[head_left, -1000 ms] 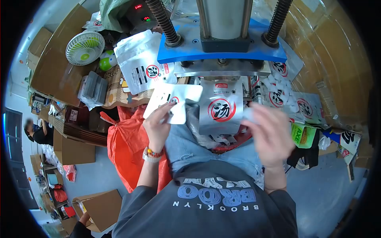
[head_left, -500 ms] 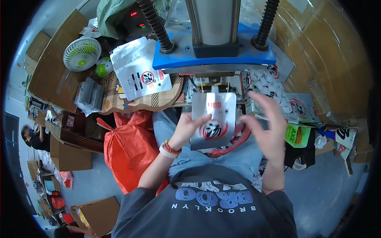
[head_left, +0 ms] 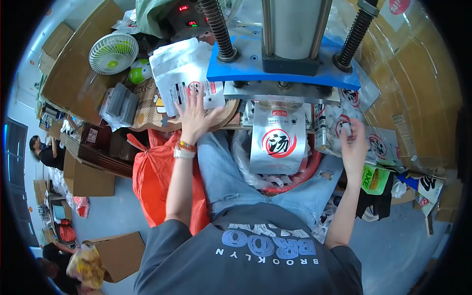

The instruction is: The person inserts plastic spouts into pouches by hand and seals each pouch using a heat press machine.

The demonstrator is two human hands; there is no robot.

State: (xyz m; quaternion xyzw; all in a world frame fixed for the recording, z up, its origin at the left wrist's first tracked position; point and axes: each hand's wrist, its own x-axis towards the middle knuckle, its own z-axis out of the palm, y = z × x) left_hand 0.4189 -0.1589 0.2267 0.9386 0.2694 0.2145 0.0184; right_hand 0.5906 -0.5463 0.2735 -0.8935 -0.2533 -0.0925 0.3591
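A silver pouch (head_left: 278, 142) with a red ring and a black character hangs from the press (head_left: 285, 56), its top edge under the metal plate. Neither of my hands touches it. On the left, my left hand (head_left: 195, 115) lies with fingers spread on the stack of silver and white pouches (head_left: 189, 61). To the right, my right hand (head_left: 353, 145) has its fingers closed around a small white plastic piece (head_left: 346, 130), over the pile of similar white pieces (head_left: 330, 114). The exact shape of that piece is partly hidden by my fingers.
A red-rimmed bin (head_left: 313, 164) with a plastic liner stands between my knees. An orange plastic bag (head_left: 160, 179) hangs at the left. A small fan (head_left: 113, 54) and cardboard (head_left: 418, 83) flank the bench. Another person (head_left: 48, 150) works far left; someone else holds a yellow bag (head_left: 87, 265).
The pouch has left my hands and now hangs at the press. My left hand moved left onto the pouch stack; my right hand moved right to the white pieces.
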